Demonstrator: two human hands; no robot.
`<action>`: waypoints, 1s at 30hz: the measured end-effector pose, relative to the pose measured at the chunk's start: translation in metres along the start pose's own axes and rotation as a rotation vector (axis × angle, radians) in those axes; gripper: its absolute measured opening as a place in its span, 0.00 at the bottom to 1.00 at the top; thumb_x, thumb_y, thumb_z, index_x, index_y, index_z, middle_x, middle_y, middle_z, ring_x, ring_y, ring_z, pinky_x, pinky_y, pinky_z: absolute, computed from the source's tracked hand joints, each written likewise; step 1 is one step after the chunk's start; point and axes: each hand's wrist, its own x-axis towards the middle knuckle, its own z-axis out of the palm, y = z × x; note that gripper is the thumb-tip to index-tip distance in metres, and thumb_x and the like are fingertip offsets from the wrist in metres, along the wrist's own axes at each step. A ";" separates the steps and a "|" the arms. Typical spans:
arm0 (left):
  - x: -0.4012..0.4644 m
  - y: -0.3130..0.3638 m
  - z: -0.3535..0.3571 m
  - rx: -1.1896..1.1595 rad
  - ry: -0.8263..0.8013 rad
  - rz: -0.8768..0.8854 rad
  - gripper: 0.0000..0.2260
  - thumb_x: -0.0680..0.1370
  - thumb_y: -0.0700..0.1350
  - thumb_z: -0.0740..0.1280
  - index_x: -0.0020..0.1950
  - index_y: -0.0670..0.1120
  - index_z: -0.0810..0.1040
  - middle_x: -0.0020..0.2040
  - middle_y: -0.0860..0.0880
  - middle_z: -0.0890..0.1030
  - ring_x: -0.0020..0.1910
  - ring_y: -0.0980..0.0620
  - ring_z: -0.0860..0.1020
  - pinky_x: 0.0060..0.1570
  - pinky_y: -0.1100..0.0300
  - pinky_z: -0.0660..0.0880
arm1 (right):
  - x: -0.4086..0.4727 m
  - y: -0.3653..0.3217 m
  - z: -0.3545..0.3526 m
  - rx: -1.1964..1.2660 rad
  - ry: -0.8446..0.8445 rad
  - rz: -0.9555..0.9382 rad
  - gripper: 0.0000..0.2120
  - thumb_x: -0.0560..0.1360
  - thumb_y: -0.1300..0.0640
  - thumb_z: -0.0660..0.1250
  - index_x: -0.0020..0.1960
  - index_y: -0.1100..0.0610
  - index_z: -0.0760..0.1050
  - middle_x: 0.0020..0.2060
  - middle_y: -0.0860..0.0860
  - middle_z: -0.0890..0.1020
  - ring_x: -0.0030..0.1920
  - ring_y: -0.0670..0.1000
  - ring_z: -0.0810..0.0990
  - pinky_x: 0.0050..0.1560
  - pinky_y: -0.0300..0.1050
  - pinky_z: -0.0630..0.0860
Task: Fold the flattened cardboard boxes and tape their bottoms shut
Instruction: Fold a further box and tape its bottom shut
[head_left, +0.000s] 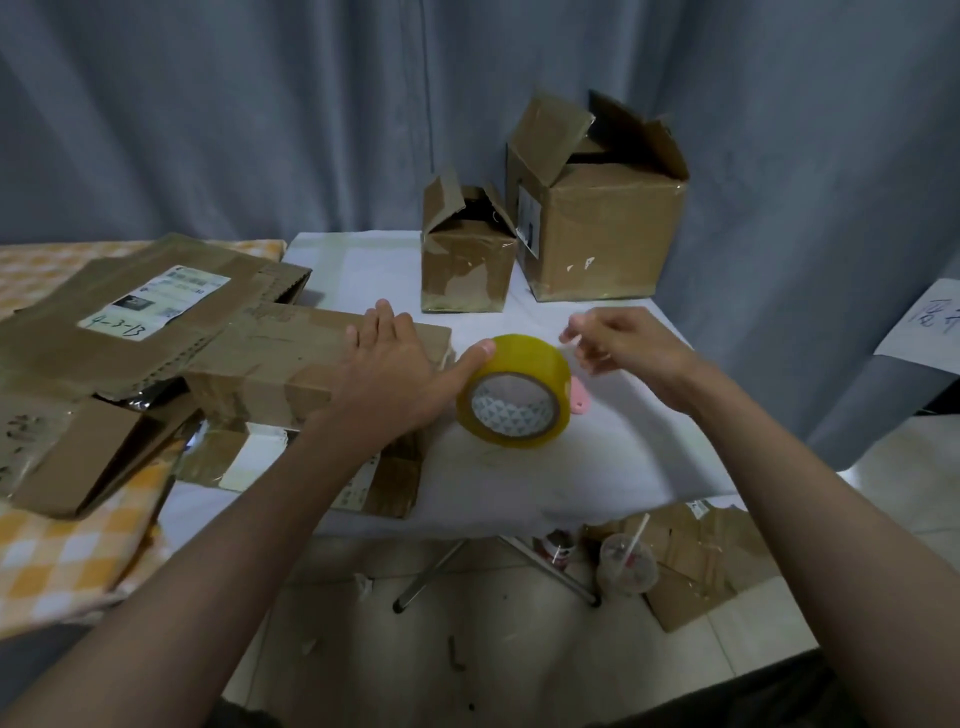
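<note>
A folded cardboard box (270, 364) lies on its side on the white table (597, 457), bottom flaps facing right. My left hand (395, 369) rests flat on top of it, fingers straight, thumb touching a yellow tape roll (514, 397) that stands on edge beside the box. My right hand (618, 340) hovers just right of the roll, its fingertips pinching what looks like the loose tape end. A pink object (581, 402), partly hidden, sticks out behind the roll.
Two assembled boxes, one small (462, 260) and one large (597, 218), stand at the table's back. Flattened cardboard (140, 312) is stacked at left over a yellow checked cloth (57, 561). On the floor lie a plastic cup with straw (626, 566) and more cardboard (696, 561).
</note>
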 end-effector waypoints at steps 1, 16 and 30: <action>-0.001 0.000 0.000 -0.011 0.006 0.002 0.54 0.68 0.78 0.46 0.80 0.39 0.51 0.81 0.38 0.47 0.80 0.43 0.47 0.78 0.44 0.43 | 0.004 0.008 0.002 -0.139 0.036 0.018 0.12 0.80 0.49 0.67 0.47 0.58 0.82 0.38 0.54 0.81 0.38 0.51 0.79 0.41 0.45 0.78; -0.004 -0.007 0.009 0.116 0.181 0.058 0.59 0.64 0.82 0.42 0.77 0.37 0.62 0.74 0.40 0.67 0.71 0.42 0.64 0.70 0.51 0.62 | 0.008 -0.034 0.015 -0.140 0.086 -0.376 0.06 0.78 0.59 0.70 0.54 0.59 0.82 0.47 0.54 0.83 0.43 0.52 0.84 0.39 0.45 0.83; -0.005 -0.007 0.013 0.080 0.122 0.030 0.61 0.63 0.83 0.40 0.80 0.38 0.52 0.80 0.39 0.54 0.80 0.42 0.52 0.77 0.44 0.53 | 0.015 -0.063 0.049 -0.417 -0.187 -0.647 0.10 0.73 0.67 0.72 0.48 0.54 0.86 0.50 0.49 0.82 0.53 0.45 0.79 0.52 0.33 0.75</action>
